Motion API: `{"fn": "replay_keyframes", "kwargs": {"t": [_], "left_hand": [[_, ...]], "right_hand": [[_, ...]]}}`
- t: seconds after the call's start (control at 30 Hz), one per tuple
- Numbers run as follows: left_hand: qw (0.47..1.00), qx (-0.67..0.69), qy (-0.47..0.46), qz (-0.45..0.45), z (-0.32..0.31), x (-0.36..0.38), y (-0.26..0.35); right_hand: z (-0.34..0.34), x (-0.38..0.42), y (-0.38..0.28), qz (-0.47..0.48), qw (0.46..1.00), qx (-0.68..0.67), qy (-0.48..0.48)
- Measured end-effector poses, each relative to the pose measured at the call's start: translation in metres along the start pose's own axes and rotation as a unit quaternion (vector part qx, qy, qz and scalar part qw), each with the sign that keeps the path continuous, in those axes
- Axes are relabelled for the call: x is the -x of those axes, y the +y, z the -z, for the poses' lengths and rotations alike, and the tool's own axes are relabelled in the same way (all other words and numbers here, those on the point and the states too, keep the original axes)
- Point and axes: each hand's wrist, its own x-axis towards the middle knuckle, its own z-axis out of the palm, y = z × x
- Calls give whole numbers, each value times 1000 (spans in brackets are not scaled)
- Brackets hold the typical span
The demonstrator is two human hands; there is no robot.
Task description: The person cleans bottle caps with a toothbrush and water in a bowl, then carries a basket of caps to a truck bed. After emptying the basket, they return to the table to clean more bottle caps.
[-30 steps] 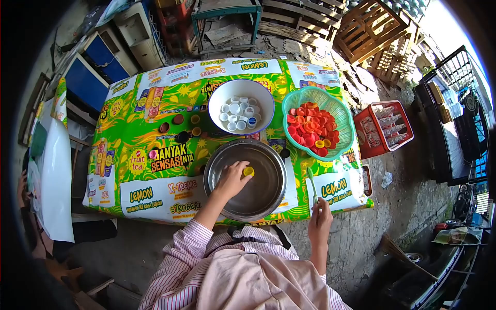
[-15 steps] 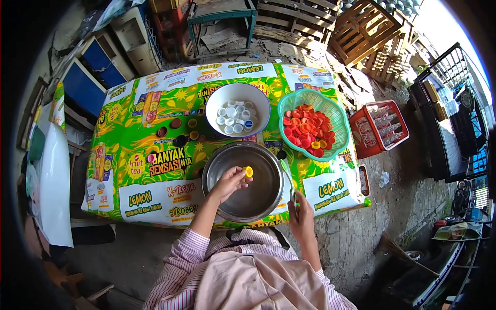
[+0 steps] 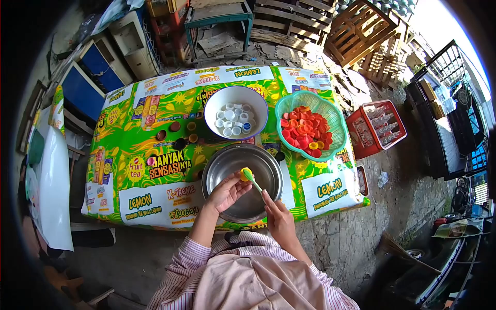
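Over the metal basin (image 3: 223,156), my left hand (image 3: 227,193) pinches a yellow bottle cap (image 3: 243,176) between thumb and fingers. My right hand (image 3: 279,217) grips a green toothbrush (image 3: 255,183), whose head meets the cap. The bristles are too small to make out. Behind the basin stands a white bowl (image 3: 213,103) with a blue rim, holding several white caps (image 3: 229,114). To its right, a light green basket (image 3: 338,121) is filled with red caps (image 3: 305,126) and a few yellow ones.
Several loose dark and coloured caps (image 3: 179,144) lie on the printed tablecloth (image 3: 111,175) left of the bowls. A red crate (image 3: 361,142) of bottles stands right of the table. Wooden pallets (image 3: 292,23) lean behind it.
My right hand has swung left over the basin, bringing the toothbrush from the basin's right side onto the yellow cap. My left hand still holds the cap, slightly lower and further left.
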Motion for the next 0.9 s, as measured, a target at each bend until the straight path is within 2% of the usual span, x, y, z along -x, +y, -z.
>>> {"fn": "replay_keyframes", "kwargs": {"t": [0.13,0.23,0.3,0.33,0.37,0.43,0.5,0.7,0.77,0.8,0.87,0.9], "left_hand": [[998,-60,9,-12,-10,5,0],[989,-138,33,-43,-10,6,-1],[935,-316,69,-143,-15,7,-1],[908,-373,71,-176,-12,7,-2],[909,-370,71,-176,-8,7,-4],[872,-421,48,-244,-4,9,-3],[870,-429,47,-237,-4,11,1],[899,-378,12,-222,-15,20,2],[928,-317,-5,-198,-15,21,3],[928,-316,-6,-199,-17,22,3],[964,-228,-23,-136,-25,28,7],[964,-228,-23,-137,-24,27,6]], "right_hand": [[0,-10,5,-56,998,-7,22],[6,-5,-8,-12,1000,-23,7],[0,-3,-1,6,1000,-26,0],[2,-6,1,-23,1000,-9,-3],[5,-7,3,-51,999,7,-7],[12,-7,1,-49,999,6,-3],[18,-4,-5,-1,999,17,-50],[14,-2,2,-34,999,-16,-18],[7,1,3,32,995,-96,3],[6,1,2,-3,995,-102,2],[10,0,3,1,995,-94,15],[12,0,3,5,996,-88,27]]}}
